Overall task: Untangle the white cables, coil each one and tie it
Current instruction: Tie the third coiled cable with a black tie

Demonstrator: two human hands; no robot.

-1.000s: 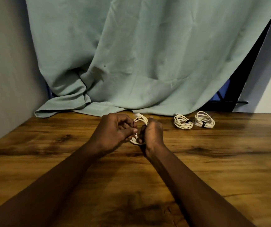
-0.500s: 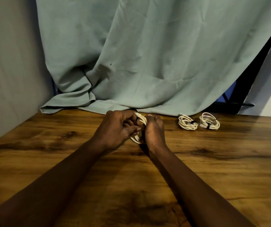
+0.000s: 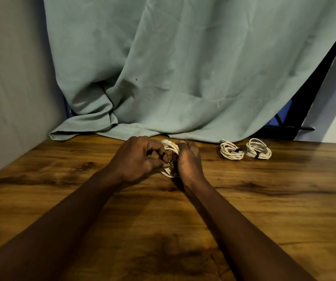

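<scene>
A coiled white cable (image 3: 170, 151) stands upright between my two hands above the wooden table (image 3: 264, 199). My right hand (image 3: 188, 159) grips the coil's right side with curled fingers. My left hand (image 3: 136, 159) pinches a thin black tie (image 3: 170, 159) against the coil with thumb and fingertips. The coil's lower half is mostly hidden by my hands. Two more white coils lie on the table at the back right, one coil (image 3: 231, 151) and a second coil (image 3: 258, 148), each bound with a black tie.
A grey-green curtain (image 3: 173, 67) hangs behind and its hem lies on the table's far edge. A grey wall (image 3: 11, 88) closes the left side. A dark gap with a blue object (image 3: 282, 116) shows at the back right.
My hands have closed in tighter on the coil and my left thumb and fingers now pinch the black tie. The camera has tilted down a little.
</scene>
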